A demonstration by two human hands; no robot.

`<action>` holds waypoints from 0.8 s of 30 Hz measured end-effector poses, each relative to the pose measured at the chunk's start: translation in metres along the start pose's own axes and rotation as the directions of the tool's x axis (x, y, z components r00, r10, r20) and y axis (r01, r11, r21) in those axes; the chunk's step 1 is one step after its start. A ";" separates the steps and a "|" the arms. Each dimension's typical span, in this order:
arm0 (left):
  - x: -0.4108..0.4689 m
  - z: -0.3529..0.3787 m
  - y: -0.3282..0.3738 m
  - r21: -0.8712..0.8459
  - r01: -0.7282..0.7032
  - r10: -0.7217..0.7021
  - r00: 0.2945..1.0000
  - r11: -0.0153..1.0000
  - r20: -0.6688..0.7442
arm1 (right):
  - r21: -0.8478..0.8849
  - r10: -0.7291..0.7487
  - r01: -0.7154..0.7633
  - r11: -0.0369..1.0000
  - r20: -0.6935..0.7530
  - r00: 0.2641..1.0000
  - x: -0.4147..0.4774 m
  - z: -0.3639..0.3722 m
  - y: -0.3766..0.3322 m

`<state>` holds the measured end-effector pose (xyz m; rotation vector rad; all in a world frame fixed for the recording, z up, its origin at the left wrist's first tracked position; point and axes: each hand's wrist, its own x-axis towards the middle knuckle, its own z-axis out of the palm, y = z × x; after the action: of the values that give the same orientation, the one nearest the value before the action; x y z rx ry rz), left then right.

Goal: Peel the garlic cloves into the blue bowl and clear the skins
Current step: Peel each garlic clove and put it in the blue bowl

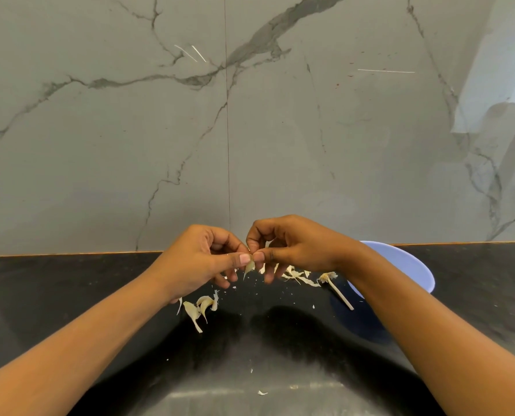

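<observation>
Watching through the head camera, I see both hands meet above the bench (70, 295), close to its back edge, with one garlic clove (249, 267) between them. My left hand (202, 259) pinches the clove's upper end between thumb and forefinger. My right hand (295, 247) nips the same end from the other side, its fingers curled in as if working at the skin. The clove hangs roughly upright, its long axis vertical and its pointed tip aimed down at the bench.

The blue bowl (412, 265) stands to the right of the clove, toward the back edge, partly hidden behind my right forearm. I cannot see what it holds. The right hand is the nearer one, so I judge the drop will be a short carry rightward.

By count there is one clove in hand, one bowl and one bare garlic stem (338, 291) lying beside the bowl. Three or so clove-shaped pieces (200, 306) lie by my left wrist, and I cannot tell whether they are cloves or husks. A loose cluster of skins (298, 277) lies under the right hand, with small flecks scattered toward the front edge.
</observation>
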<state>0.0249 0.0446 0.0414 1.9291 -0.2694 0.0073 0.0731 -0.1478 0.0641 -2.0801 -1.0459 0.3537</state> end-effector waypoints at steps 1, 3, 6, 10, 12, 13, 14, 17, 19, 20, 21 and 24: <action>0.000 0.000 0.000 -0.012 -0.002 0.002 1.000 1.000 -0.009 | -0.007 0.000 0.000 1.000 -0.010 1.000 0.000 0.001 0.000; 0.000 0.000 0.000 -0.075 -0.001 -0.002 0.999 0.997 -0.042 | -0.019 0.000 0.000 1.000 -0.030 1.000 0.001 0.002 0.000; 0.001 -0.004 0.001 -0.253 0.023 -0.061 0.988 0.967 -0.143 | -0.025 0.011 -0.011 1.000 -0.028 1.000 0.001 0.003 0.003; 0.002 -0.009 0.003 -0.445 0.036 -0.133 0.973 0.895 -0.189 | -0.048 -0.011 0.002 0.999 -0.183 0.983 0.006 0.005 0.006; 0.001 -0.007 0.005 -0.494 0.036 -0.146 0.972 0.869 -0.186 | 0.047 0.016 -0.002 0.999 -0.296 0.955 0.009 0.008 0.007; 0.000 -0.005 0.006 -0.513 0.034 -0.149 0.971 0.858 -0.185 | 0.104 0.044 -0.010 0.995 -0.324 0.945 0.010 0.010 0.007; 0.000 -0.004 0.006 -0.527 0.032 -0.152 0.971 0.849 -0.186 | 0.148 0.062 -0.012 0.989 -0.338 0.939 0.011 0.014 0.007; 0.001 -0.003 0.006 -0.536 0.024 -0.156 0.967 0.844 -0.202 | 0.197 0.059 0.019 0.980 -0.382 0.922 0.013 0.023 0.004; 0.001 -0.004 0.005 -0.513 0.019 -0.153 0.963 0.858 -0.221 | 0.204 0.055 0.034 0.978 -0.414 0.909 0.014 0.025 0.003; 0.001 -0.003 0.005 -0.492 0.018 -0.148 0.963 0.870 -0.227 | 0.209 0.057 0.035 0.977 -0.419 0.906 0.014 0.025 0.003; 0.001 -0.003 0.005 -0.474 0.017 -0.143 0.963 0.880 -0.230 | 0.212 0.061 0.031 0.977 -0.416 0.907 0.014 0.025 0.003; 0.000 0.000 0.004 -0.444 0.004 -0.125 0.961 0.896 -0.245 | 0.204 0.052 0.035 0.978 -0.403 0.914 0.014 0.026 0.003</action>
<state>0.0244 0.0435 0.0452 1.4603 -0.0174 0.1507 0.0692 -0.1244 0.0456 -1.8627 -0.7160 0.0231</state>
